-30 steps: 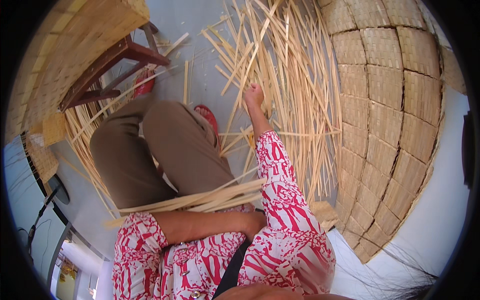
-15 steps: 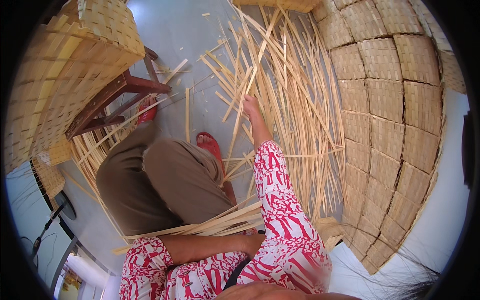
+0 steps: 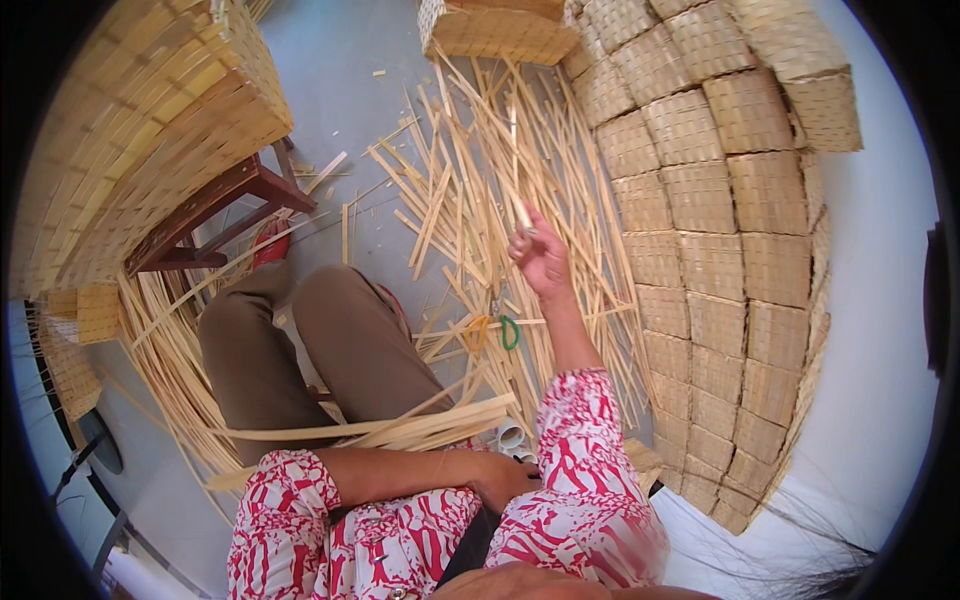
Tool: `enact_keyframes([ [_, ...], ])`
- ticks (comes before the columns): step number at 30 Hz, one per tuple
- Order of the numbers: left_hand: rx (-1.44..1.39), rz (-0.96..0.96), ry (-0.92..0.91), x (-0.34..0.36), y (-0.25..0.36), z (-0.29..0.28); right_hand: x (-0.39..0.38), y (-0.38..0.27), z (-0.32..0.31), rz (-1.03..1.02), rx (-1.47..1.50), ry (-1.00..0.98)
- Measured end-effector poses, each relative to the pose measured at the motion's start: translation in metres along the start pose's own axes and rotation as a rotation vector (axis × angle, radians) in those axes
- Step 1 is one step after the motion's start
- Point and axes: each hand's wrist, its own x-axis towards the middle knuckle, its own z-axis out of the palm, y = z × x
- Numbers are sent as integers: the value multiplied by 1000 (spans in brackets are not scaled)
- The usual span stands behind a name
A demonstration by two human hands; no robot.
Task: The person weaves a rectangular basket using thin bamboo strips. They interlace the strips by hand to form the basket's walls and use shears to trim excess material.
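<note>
My right hand (image 3: 542, 258) is raised over the loose bamboo strips (image 3: 590, 240) spread on the floor. Its fingers are pinched around the lower end of a pale bamboo strip (image 3: 521, 207), which points away from me. My left forearm lies across my body behind a bundle of bamboo strips (image 3: 440, 428) resting over my lap. My left hand (image 3: 497, 480) sits close to my right sleeve, and its fingers are hidden there. Orange (image 3: 477, 333) and green (image 3: 510, 333) looped handles, like those of scissors, lie among the strips near my right wrist.
Stacked woven bamboo baskets (image 3: 700, 260) line the right side. Another woven basket (image 3: 500, 32) stands at the far end. On the left, a large woven piece (image 3: 150, 130) rests on a dark red wooden stool (image 3: 215, 210). More long strips (image 3: 165, 330) lie beside my legs.
My right hand has come back toward me and lifted, turning palm-up with a strip in its fingers. The view has shifted, uncovering the looped handles. My left arm stays across my body.
</note>
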Motion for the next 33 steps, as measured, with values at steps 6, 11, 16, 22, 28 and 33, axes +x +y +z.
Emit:
enact_keyframes([
  [6, 45, -150, -55, -20, 50, -19, -109, -98, 96, -155, -60, -209],
  [11, 237, -84, -8, -11, 46, -13, -163, -140, 183, -401, -508, -273],
  [16, 397, -86, 138, -32, 79, -27, -130, -121, 206, -458, -605, -257],
  [22, 561, -143, 469, -97, 175, -29, -109, -100, 200, -703, -926, -91],
  [28, 311, -138, 1398, -217, 223, -146, -119, -85, 182, -651, -989, -131],
  [33, 208, -85, 1553, -231, 275, -233, -113, -62, 146, -574, -938, -151],
])
